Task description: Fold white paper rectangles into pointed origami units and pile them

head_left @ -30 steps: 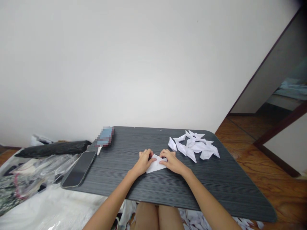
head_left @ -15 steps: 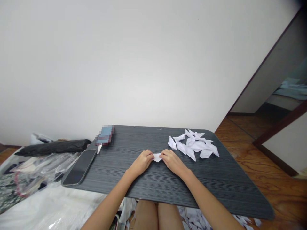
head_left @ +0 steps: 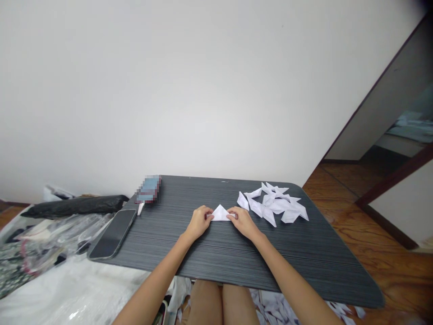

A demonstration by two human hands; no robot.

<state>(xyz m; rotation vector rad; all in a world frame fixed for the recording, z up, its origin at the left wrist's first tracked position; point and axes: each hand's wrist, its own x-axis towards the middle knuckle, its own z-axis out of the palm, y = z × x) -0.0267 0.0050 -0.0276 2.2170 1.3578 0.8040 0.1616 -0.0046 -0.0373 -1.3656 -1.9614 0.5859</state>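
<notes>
A small white folded paper triangle (head_left: 220, 213) lies on the dark wood-grain table (head_left: 216, 257), its tip pointing away from me. My left hand (head_left: 198, 223) pinches its left corner with curled fingers. Its right corner is pinched by my right hand (head_left: 242, 222). A heap of several folded white paper pieces (head_left: 274, 203) lies just to the right of my right hand, at the table's far right.
A dark phone (head_left: 113, 234) lies face up at the table's left edge, with a blurred small card or box (head_left: 148, 189) behind it. A black bundle (head_left: 74, 206) and clear plastic bags (head_left: 50, 239) lie left of the table. Paper scraps litter the floor below.
The flat paper piece has been folded up into a small triangle. Both hands have shifted slightly away from me and now hold its two lower corners.
</notes>
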